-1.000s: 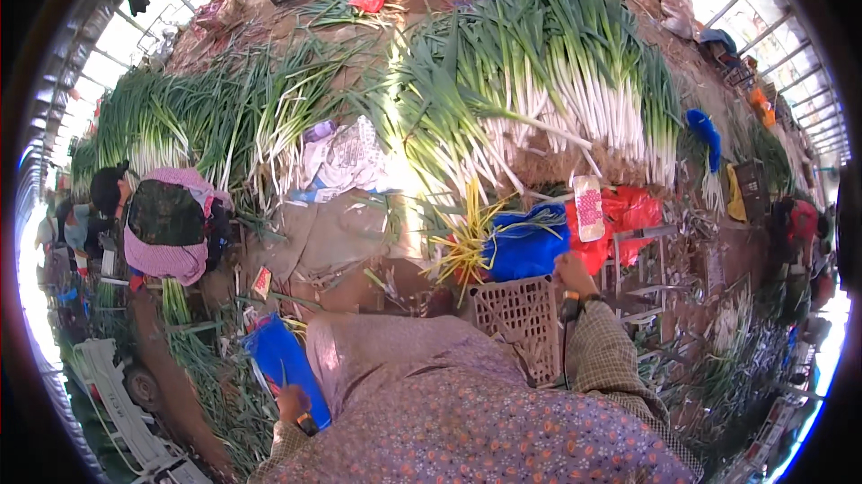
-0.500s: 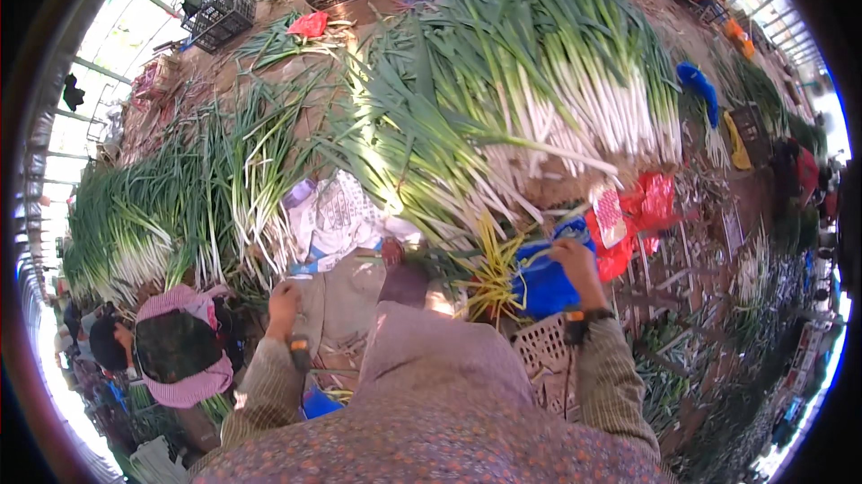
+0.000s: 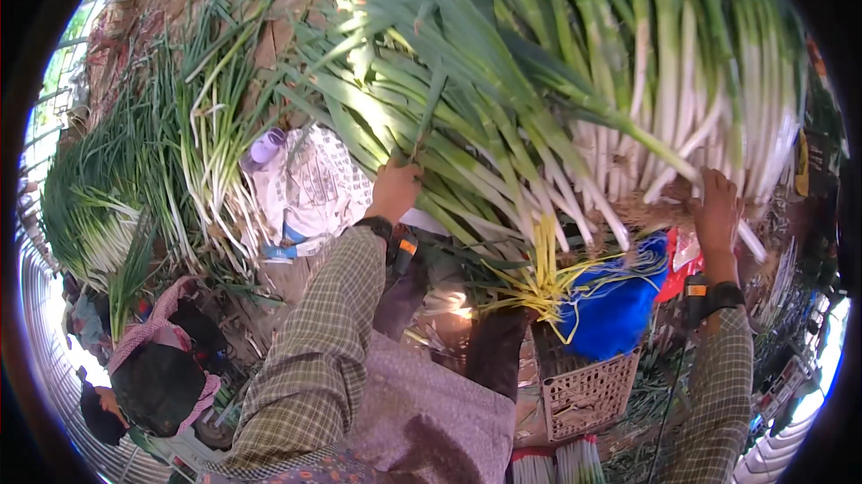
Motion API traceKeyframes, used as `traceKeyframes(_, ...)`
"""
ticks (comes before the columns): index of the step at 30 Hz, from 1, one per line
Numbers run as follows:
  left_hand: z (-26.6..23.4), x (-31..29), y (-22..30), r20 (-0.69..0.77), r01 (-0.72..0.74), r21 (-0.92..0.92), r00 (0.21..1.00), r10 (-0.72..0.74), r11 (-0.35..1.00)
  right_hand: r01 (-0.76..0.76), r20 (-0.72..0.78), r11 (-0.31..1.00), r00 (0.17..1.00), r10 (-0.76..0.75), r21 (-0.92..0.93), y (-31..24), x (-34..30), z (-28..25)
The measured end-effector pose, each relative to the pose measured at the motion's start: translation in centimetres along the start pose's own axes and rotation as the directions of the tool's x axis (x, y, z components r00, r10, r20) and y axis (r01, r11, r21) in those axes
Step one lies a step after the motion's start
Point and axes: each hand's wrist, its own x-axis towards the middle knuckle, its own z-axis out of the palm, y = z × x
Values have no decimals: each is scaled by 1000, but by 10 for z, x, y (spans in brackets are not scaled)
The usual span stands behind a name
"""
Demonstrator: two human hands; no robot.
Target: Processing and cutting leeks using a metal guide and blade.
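My right hand (image 3: pixel 716 206) is closed around the white shank of a single leek (image 3: pixel 663 150), which lies slantwise across the large pile; its root end sticks out beyond my fingers. My left hand (image 3: pixel 395 189) reaches to the near edge of the leek leaves (image 3: pixel 359 111), its fingers curled in among them. Whether it grips a leaf cannot be made out. Between my hands and closer to me, a bundle of yellow ties (image 3: pixel 541 282) lies over a blue cloth or bag (image 3: pixel 615 309) on a plastic crate (image 3: pixel 588 394).
Left of my left arm lies a white printed sack (image 3: pixel 328 179). More leeks (image 3: pixel 112 237) cover the ground at far left, beside a person in a pink checked head covering (image 3: pixel 157 372). A red bag (image 3: pixel 678 268) is near my right wrist. Tied bundles (image 3: pixel 579 462) stand below the crate.
I have leaned in over the pile. My left hand has moved forward and right to the leaves; my right hand has left the yellow ties and taken hold of the slanting leek.
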Motion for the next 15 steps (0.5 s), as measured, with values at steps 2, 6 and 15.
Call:
traceKeyframes(2, 30, 13, 15, -10, 51, 19, 999, -51, 999, -47, 41, 993, 998, 52, -108, -3, 9, 26)
traceKeyframes(6, 32, 36, 11, -26, 113, -42, 993, -114, 993, 42, -61, 973, 998, -28, 228, 23, 25, 43)
traceKeyframes(15, -132, 13, -113, -191, -95, 256, 971, 146, 962, -156, 104, 980, 984, 144, 125, 58, -108, -123)
